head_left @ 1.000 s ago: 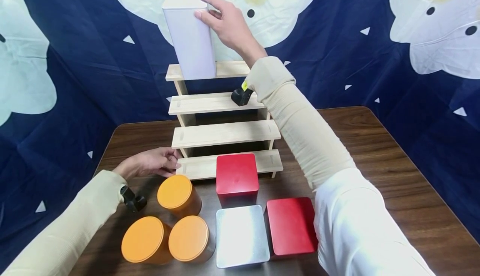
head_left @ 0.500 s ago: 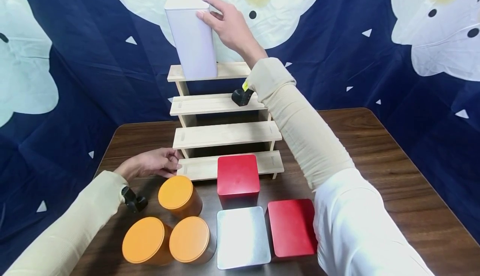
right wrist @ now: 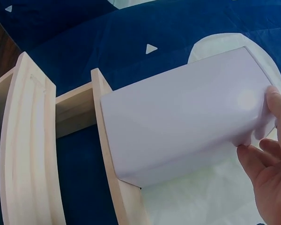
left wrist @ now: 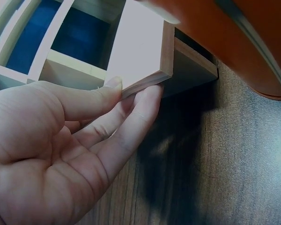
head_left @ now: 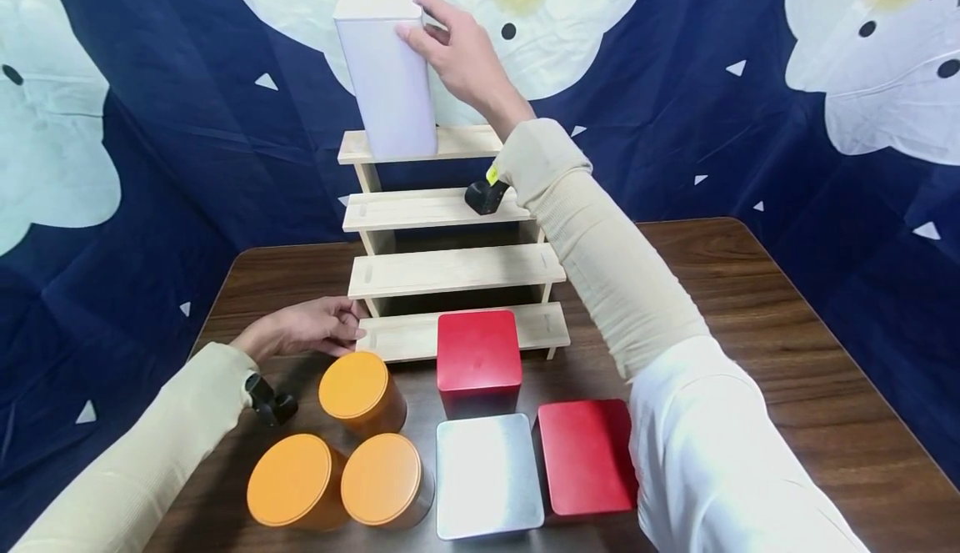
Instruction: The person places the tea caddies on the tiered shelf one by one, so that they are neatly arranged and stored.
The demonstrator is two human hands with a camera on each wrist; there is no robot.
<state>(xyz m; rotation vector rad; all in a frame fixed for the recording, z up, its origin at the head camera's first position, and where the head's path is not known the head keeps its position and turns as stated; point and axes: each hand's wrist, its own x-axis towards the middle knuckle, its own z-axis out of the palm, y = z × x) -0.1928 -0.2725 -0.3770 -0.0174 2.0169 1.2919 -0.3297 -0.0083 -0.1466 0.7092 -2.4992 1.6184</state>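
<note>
A tall white tin [head_left: 390, 82] stands on the top step at the left of the wooden stepped display rack [head_left: 457, 271]. My right hand [head_left: 468, 57] holds the tin by its upper right corner, thumb on the front face and index finger at the lid's edge. In the right wrist view the tin's base [right wrist: 126, 173] meets the top board. My left hand [head_left: 311, 326] pinches the left end of the rack's lowest board [left wrist: 140, 51], thumb above and fingers beneath, as the left wrist view shows.
Three round orange tins [head_left: 352, 386] stand on the dark wooden table [head_left: 720, 303] at the front left. A red square tin [head_left: 478, 351] stands before the lowest step, with a silver square tin [head_left: 489, 474] and another red tin [head_left: 587, 457] nearer. A navy cloud-print cloth [head_left: 660, 119] hangs behind.
The head view has shifted slightly. My right index fingertip has drawn back a little toward the lid's right edge; the left hand keeps its hold on the board.
</note>
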